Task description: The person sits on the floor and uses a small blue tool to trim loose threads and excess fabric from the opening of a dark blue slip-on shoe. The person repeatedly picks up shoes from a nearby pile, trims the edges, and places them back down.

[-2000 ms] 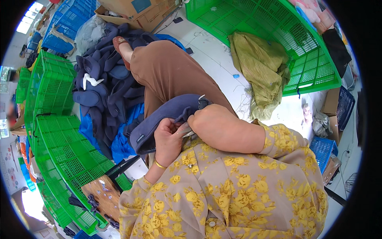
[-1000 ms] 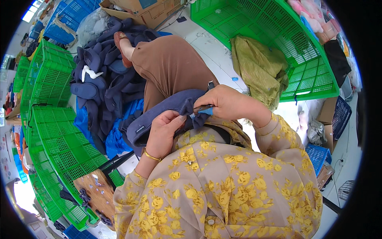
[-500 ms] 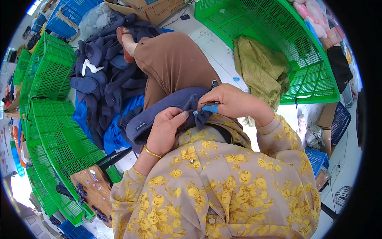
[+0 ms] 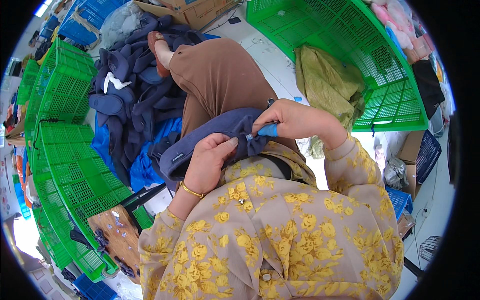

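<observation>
Across my lap lies a navy padded fabric piece (image 4: 212, 131), long and curved, with a small label near its left end. My left hand (image 4: 209, 156), a gold bangle at its wrist, is closed on its near edge, thumb on top. My right hand (image 4: 292, 120), with a blue wrap (image 4: 268, 130) on one digit, is closed at the piece's right end. A small dark tool (image 4: 270, 102) pokes out above these fingers; most of it is hidden, and it may be thread snips. A small pale spot (image 4: 249, 137) shows on the cloth between the hands.
A heap of navy padded pieces (image 4: 125, 112) lies on blue sheeting at the left, beside green mesh crates (image 4: 80, 170). Another green crate (image 4: 390, 95) and an olive sack (image 4: 327, 80) are at the right. A wooden board (image 4: 114, 237) stands low at the left.
My right hand has shifted slightly right and up, leaving the pale spot more exposed. My left hand keeps its hold in nearly the same place.
</observation>
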{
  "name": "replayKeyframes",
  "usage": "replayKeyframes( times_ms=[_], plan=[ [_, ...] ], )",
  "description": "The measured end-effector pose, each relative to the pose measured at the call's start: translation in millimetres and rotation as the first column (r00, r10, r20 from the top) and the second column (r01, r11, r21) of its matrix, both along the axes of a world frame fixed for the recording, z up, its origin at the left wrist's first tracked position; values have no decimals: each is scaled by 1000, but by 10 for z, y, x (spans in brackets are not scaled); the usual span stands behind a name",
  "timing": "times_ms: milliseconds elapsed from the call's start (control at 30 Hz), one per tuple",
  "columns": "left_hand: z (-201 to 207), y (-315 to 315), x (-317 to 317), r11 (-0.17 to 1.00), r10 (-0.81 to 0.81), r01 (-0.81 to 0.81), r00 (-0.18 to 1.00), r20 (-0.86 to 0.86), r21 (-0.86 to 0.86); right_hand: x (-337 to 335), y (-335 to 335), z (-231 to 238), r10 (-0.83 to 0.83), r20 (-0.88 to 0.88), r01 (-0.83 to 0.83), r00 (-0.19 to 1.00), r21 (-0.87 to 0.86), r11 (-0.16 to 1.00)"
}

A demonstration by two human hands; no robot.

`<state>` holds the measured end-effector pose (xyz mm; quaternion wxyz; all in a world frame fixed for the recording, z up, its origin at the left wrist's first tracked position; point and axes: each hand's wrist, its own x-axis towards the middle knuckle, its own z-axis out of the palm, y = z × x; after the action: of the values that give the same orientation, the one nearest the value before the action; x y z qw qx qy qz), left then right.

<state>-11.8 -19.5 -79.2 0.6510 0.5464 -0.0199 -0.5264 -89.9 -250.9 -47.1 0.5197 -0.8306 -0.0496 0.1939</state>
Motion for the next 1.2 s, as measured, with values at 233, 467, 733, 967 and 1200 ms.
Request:
replayKeyframes(
  times_ms=[233,467,733,967,1200],
  plan=[
    [9,13,18,1000,20,-21,998,-55,-4,15,-17,-21,-24,-12,24,1000,67,997],
    [4,11,14,998,51,-55,993,-102,-31,26,-43,-10,-21,-48,27,999,112,993],
    [13,12,17,998,41,-45,993,-107,-36,32,-43,-41,-25,-69,33,997,118,992],
    [26,14,15,999,34,-36,996,-80,-19,49,26,-1,-38,-34,38,999,11,999],
    [25,29,10,999,43,-44,996,-79,-6,84,73,11,-10,24,12,1000,-111,994]
  ],
)
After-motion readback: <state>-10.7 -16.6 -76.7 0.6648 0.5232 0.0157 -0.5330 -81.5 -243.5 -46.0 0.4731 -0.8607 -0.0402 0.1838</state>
